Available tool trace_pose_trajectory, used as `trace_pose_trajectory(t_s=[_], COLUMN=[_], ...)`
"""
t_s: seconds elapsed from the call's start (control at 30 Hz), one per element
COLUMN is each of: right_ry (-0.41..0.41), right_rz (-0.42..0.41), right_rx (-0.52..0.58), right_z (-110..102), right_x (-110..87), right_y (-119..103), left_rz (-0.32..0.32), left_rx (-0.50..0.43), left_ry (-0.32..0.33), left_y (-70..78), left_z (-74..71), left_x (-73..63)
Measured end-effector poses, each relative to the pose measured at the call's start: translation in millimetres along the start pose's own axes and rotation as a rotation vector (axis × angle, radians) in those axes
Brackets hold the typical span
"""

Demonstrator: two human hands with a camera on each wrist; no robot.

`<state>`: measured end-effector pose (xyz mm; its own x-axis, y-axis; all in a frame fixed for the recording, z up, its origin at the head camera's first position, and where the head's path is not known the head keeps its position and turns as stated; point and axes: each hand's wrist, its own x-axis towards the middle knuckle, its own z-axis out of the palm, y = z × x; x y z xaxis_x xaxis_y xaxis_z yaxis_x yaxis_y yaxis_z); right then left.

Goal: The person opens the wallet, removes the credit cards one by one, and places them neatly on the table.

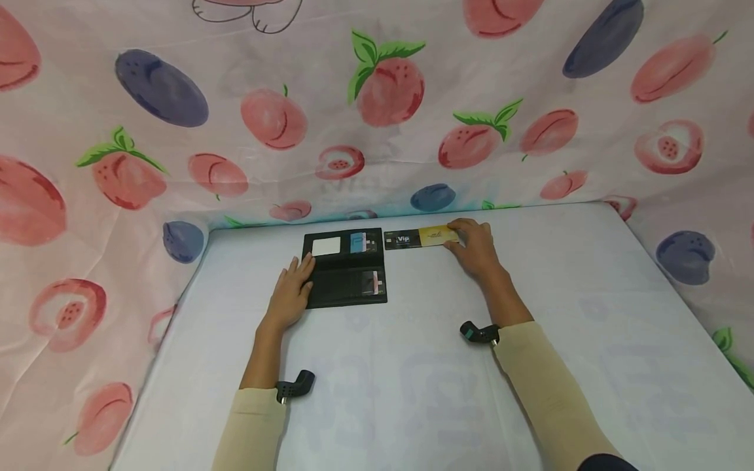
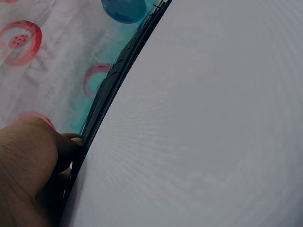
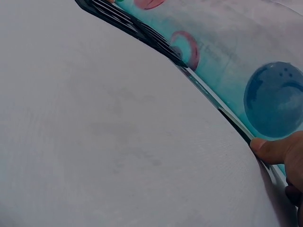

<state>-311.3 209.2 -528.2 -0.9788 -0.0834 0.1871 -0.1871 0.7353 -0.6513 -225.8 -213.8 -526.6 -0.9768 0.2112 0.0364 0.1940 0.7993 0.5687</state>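
Observation:
An unfolded black wallet (image 1: 344, 288) lies on the white table, with a white card (image 1: 326, 246) and a blue card (image 1: 357, 243) in its far half and a dark card (image 1: 371, 282) in its near half. The left hand (image 1: 288, 291) rests at the wallet's left edge, fingers stretched onto it and thumb against its side. Just right of the wallet lies a black card (image 1: 402, 239) marked "Vip", lined up end to end with a yellow card (image 1: 437, 235). Between thumb and forefinger, the right hand (image 1: 474, 248) pinches the yellow card's right end.
The white-covered table (image 1: 400, 379) runs up to a fruit-printed cloth (image 1: 283, 52) behind and at both sides. Black wrist cameras (image 1: 296, 386) are strapped at the cuffs of both beige sleeves (image 1: 554, 392).

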Motion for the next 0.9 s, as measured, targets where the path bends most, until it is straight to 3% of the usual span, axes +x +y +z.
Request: trace_pose_trajectory(t_s=[0.37,0.9], right_ry=[-0.011,0.033], right_rz=[0.022,-0.014], right_rx=[0.017,0.02], right_z=[-0.4,-0.7], right_x=[-0.6,-1.1], right_y=[2.9,5.2], left_rz=[-0.004,-0.005], left_rx=[0.005,0.002], left_ry=[-0.001,-0.006], left_y=[0.2,0.2], left_z=[0.7,0.3], left_x=[0.2,0.2])
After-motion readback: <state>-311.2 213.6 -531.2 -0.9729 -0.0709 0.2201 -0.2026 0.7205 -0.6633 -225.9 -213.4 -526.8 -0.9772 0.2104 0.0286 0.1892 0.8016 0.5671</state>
